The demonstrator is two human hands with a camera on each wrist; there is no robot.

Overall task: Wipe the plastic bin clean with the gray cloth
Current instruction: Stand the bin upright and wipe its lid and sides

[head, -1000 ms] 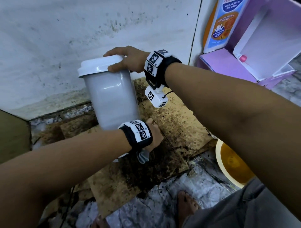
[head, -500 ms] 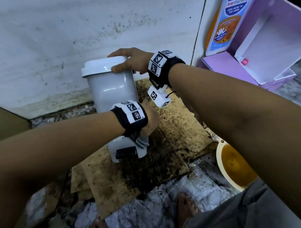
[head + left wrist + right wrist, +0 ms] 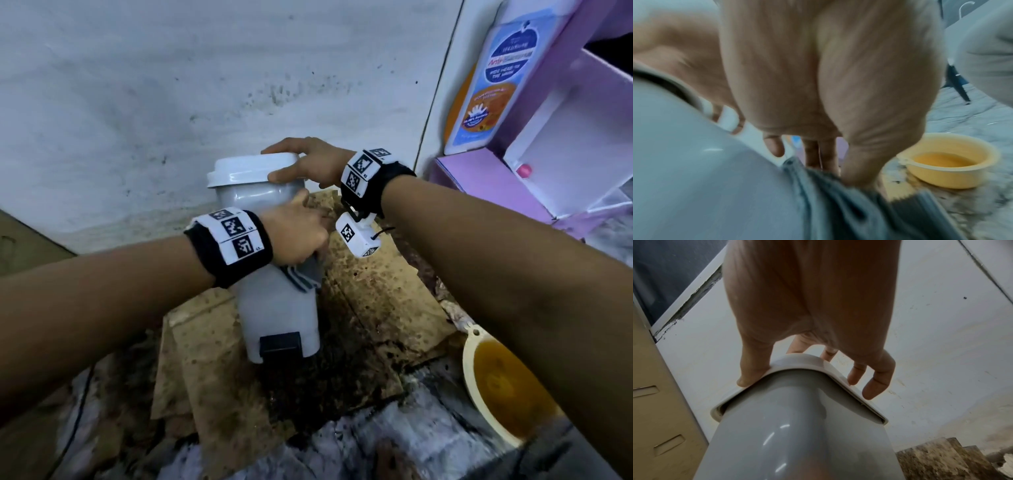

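Note:
A tall grey plastic bin [image 3: 277,315] with a white lid [image 3: 250,169] and a black pedal at its base stands on stained cardboard by the wall. My right hand [image 3: 301,161] grips the lid's rim from the right, thumb on the near edge and fingers over the top; the right wrist view shows the same hand [image 3: 809,366] on the lid [image 3: 797,363]. My left hand [image 3: 298,233] presses a gray cloth [image 3: 303,277] against the bin's upper right side. In the blurred left wrist view the cloth [image 3: 838,194] bunches under my fingers [image 3: 818,152] on the bin wall [image 3: 705,178].
Stained cardboard [image 3: 370,301] covers the floor under the bin. A yellow bowl [image 3: 493,383] of orange liquid sits at the right, also in the left wrist view as the bowl [image 3: 949,160]. A purple box [image 3: 513,185] and a bottle [image 3: 493,78] stand at the far right. The wall [image 3: 171,85] is close behind.
My left hand with the cloth has slid up the bin from near the base to just under the lid. The bin's pedal has come into view. The right hand stays on the lid.

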